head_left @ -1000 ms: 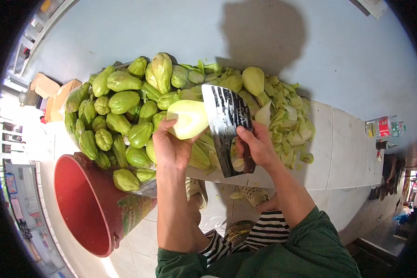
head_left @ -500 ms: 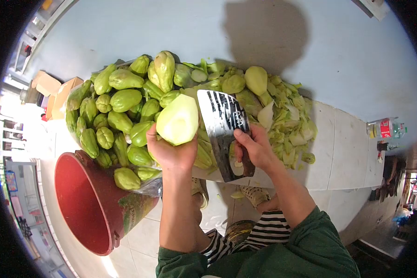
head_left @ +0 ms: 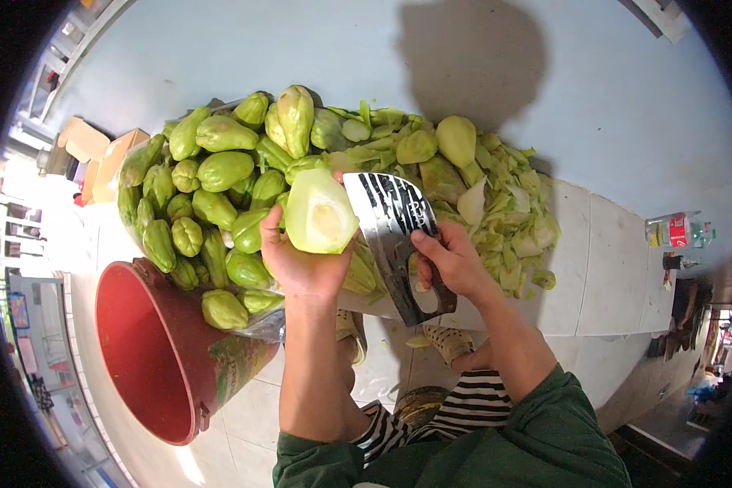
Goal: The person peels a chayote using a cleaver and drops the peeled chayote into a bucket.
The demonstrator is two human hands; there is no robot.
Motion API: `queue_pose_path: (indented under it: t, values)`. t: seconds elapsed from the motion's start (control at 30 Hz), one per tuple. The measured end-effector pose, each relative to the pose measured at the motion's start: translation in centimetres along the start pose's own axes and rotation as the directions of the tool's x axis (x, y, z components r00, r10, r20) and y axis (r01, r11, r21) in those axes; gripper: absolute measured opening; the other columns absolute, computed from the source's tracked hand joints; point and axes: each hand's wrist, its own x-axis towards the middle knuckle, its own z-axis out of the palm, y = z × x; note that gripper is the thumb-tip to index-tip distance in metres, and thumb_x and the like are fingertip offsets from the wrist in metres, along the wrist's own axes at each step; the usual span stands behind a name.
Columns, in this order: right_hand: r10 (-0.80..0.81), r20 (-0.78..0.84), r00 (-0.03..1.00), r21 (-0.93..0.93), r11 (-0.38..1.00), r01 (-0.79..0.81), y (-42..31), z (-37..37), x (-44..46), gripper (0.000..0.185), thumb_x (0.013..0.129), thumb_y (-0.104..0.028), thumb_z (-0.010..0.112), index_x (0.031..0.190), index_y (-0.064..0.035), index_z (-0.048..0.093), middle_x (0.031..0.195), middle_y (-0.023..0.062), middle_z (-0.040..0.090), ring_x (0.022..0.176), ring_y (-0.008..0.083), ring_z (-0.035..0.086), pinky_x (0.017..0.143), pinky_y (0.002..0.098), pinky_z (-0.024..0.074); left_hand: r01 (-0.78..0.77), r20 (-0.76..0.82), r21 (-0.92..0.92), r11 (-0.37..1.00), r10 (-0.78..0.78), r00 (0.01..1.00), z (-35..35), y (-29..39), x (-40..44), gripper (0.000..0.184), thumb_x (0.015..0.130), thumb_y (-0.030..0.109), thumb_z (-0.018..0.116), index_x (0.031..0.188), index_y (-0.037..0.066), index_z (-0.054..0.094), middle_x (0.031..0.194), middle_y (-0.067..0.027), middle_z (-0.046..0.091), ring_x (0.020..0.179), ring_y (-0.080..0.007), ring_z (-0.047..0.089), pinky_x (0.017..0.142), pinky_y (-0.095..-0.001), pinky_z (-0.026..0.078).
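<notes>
A peeled, pale green chayote point(head_left: 315, 213) rests in my left hand point(head_left: 305, 264), whose palm and fingers cup it from below; its cut face shows. My right hand point(head_left: 454, 259) grips a wide-bladed knife point(head_left: 392, 220) by its dark looped handle. The blade is black and silver, and its upper part lies close beside the chayote; whether they touch I cannot tell. Behind and left of my hands lies a heap of unpeeled green chayotes point(head_left: 214, 209). To the right is a pile of pale peelings point(head_left: 508, 220), with a peeled chayote point(head_left: 456, 141) on top.
A red bucket point(head_left: 189, 358) lies tipped at the lower left, its mouth facing left. Cardboard boxes point(head_left: 110, 163) are at the far left. A plastic bottle with a red label point(head_left: 677, 231) is at the far right. A blue-white wall point(head_left: 325, 49) rises behind the heap.
The chayote has turned in my left hand, so its cut face points more toward the knife. The knife has shifted slightly right and down.
</notes>
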Motion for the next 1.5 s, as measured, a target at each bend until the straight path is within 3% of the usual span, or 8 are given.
queue_pose_path:
  t: [0.13, 0.3, 0.53, 0.6, 0.7, 0.93, 1.0, 1.5]
  values:
    - [0.008, 0.019, 1.0, -0.045, 0.999, -0.007, 0.0, 0.1, -0.1, 0.027, 0.098, -0.03, 0.054, 0.087, -0.0046, 0.053, 0.054, 0.0001, 0.05, 0.044, 0.0106, 0.05, 0.043, 0.0274, 0.0415, -0.077, -0.07, 0.112, 0.991, 0.085, 0.994, 0.5, 0.0, 0.4, 0.064, 0.084, 0.041, 0.057, 0.132, 0.0, 0.048, 0.13, -0.0222, 0.054, 0.119, -0.0308, 0.053, 0.101, -0.0402, 0.042]
    - [0.02, 0.002, 1.0, -0.014, 1.0, -0.02, -0.4, 0.2, -0.4, 0.027, 0.097, -0.029, 0.055, 0.086, -0.0051, 0.052, 0.055, -0.0007, 0.05, 0.045, 0.0102, 0.05, 0.043, 0.027, 0.0416, -0.168, 0.098, 0.299, 0.939, 0.145, 0.985, 0.1, 0.3, 0.2, 0.063, 0.082, 0.038, 0.061, 0.131, -0.001, 0.048, 0.13, -0.0229, 0.054, 0.118, -0.0301, 0.054, 0.101, -0.0396, 0.044]
    - [0.018, 0.051, 0.999, 0.045, 0.999, -0.021, -0.1, -0.1, -0.5, 0.026, 0.096, -0.029, 0.057, 0.085, -0.0062, 0.052, 0.055, -0.0005, 0.05, 0.045, 0.0098, 0.05, 0.043, 0.0272, 0.0421, -0.175, 0.189, 0.281, 0.944, 0.124, 0.974, -0.1, 0.6, 0.3, 0.066, 0.078, 0.038, 0.064, 0.13, 0.0, 0.049, 0.128, -0.0231, 0.055, 0.114, -0.0296, 0.057, 0.097, -0.0373, 0.047]
    - [0.024, 0.041, 0.999, 0.05, 0.998, -0.026, -0.1, -0.1, -0.6, 0.026, 0.096, -0.029, 0.057, 0.085, -0.0062, 0.052, 0.055, -0.0005, 0.05, 0.045, 0.0098, 0.05, 0.043, 0.0272, 0.0422, -0.203, 0.151, 0.316, 0.927, 0.162, 0.975, 0.4, 0.4, 0.1, 0.066, 0.079, 0.039, 0.062, 0.131, 0.002, 0.047, 0.126, -0.0209, 0.055, 0.105, -0.0267, 0.059, 0.087, -0.0337, 0.051]
    - [0.021, 0.055, 0.998, 0.019, 1.0, -0.022, -0.5, -0.1, -0.7, 0.027, 0.096, -0.03, 0.058, 0.085, -0.0061, 0.052, 0.055, -0.0009, 0.049, 0.045, 0.0097, 0.051, 0.043, 0.0269, 0.0424, -0.194, 0.169, 0.28, 0.94, 0.151, 0.974, 0.3, 0.8, 0.1, 0.066, 0.077, 0.037, 0.066, 0.129, 0.0, 0.049, 0.127, -0.023, 0.055, 0.111, -0.0293, 0.058, 0.095, -0.0364, 0.049]
    - [0.032, 0.073, 0.997, -0.04, 0.999, -0.029, -0.6, -0.1, -0.8, 0.03, 0.095, -0.033, 0.06, 0.085, -0.0062, 0.052, 0.055, -0.0015, 0.049, 0.046, 0.0098, 0.051, 0.044, 0.0267, 0.0429, -0.197, 0.2, 0.279, 0.94, 0.144, 0.969, 0.0, 0.9, 0.3, 0.066, 0.077, 0.036, 0.065, 0.129, -0.001, 0.05, 0.126, -0.0233, 0.055, 0.109, -0.0289, 0.059, 0.093, -0.0358, 0.049]
    - [0.034, 0.067, 0.997, -0.046, 0.998, -0.031, -0.8, -0.1, -0.9, 0.03, 0.095, -0.033, 0.06, 0.085, -0.0064, 0.052, 0.055, -0.0015, 0.049, 0.046, 0.0099, 0.051, 0.044, 0.0268, 0.0429, -0.217, 0.189, 0.321, 0.922, 0.162, 0.969, 0.2, 0.8, 0.3, 0.066, 0.079, 0.04, 0.062, 0.13, 0.001, 0.048, 0.125, -0.0221, 0.055, 0.103, -0.0256, 0.06, 0.084, -0.0327, 0.052]
    - [0.023, 0.032, 0.999, -0.064, 0.998, -0.021, -0.6, 0.0, -0.8, 0.031, 0.096, -0.032, 0.058, 0.081, -0.0061, 0.051, 0.054, -0.0013, 0.049, 0.045, 0.0102, 0.051, 0.043, 0.0273, 0.0432, -0.167, 0.155, 0.309, 0.936, 0.124, 0.98, -0.3, 0.3, 0.3, 0.066, 0.079, 0.04, 0.062, 0.129, -0.001, 0.049, 0.128, -0.0231, 0.055, 0.111, -0.0296, 0.057, 0.095, -0.0376, 0.048]
